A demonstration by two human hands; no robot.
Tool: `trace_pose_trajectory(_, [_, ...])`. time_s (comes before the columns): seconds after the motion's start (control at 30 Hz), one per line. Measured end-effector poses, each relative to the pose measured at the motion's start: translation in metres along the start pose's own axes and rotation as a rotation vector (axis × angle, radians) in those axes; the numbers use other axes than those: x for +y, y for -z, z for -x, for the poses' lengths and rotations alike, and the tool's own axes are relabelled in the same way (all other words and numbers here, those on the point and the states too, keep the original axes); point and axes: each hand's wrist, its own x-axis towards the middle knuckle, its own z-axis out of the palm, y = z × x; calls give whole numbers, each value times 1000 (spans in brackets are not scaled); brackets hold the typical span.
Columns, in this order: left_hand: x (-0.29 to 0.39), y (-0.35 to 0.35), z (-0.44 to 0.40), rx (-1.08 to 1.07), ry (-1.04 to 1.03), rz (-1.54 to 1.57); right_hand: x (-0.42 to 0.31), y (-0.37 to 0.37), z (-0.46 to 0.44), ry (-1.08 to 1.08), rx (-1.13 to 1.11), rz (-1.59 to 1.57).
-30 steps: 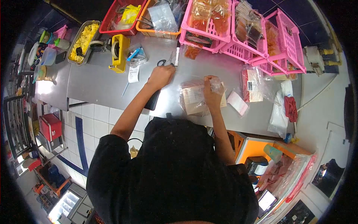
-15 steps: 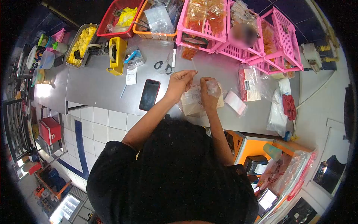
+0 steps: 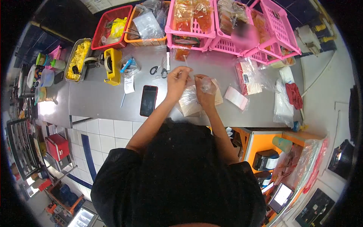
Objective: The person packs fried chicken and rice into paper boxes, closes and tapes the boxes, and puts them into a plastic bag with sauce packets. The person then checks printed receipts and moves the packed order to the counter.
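Note:
My left hand [image 3: 176,82] is raised over the metal table, its thumb and fingers pinched together. Whatever is between those fingertips is too small to make out. Close by on the right, my right hand [image 3: 204,97] is closed on a crumpled clear plastic bag [image 3: 208,86]. Beneath both hands lies a beige packet in clear plastic [image 3: 191,108], partly covered by them. Beyond my left fingertips is a packet of orange contents [image 3: 182,54]. Black-handled scissors [image 3: 154,70] and a white marker [image 3: 168,60] rest left of that packet.
A phone [image 3: 149,100] lies left of my forearm. Pink baskets [image 3: 208,41], an orange basket [image 3: 162,41] and a red bin [image 3: 109,46] line the back. A yellow tape dispenser [image 3: 116,66] stands left. Wrapped packets [image 3: 236,98] lie right.
My fingertips have come closer together, the left hand still pinched and the right still holding the plastic bag. The whole view has shifted and turned slightly; the table items stay in place.

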Motion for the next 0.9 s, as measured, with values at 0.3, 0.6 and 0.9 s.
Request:
trace_pose_trajectory(0.3, [10, 4, 31, -212, -358, -712, 19, -9, 13, 37, 240, -182])
trace_pose_trajectory(0.6, [11, 8, 36, -543, -268, -618, 11, -7, 15, 89, 137, -115])
trace_pose_trajectory(0.9, [-7, -6, 40, -337, -135, -605, -8, 26, 42, -65, 70, 348])
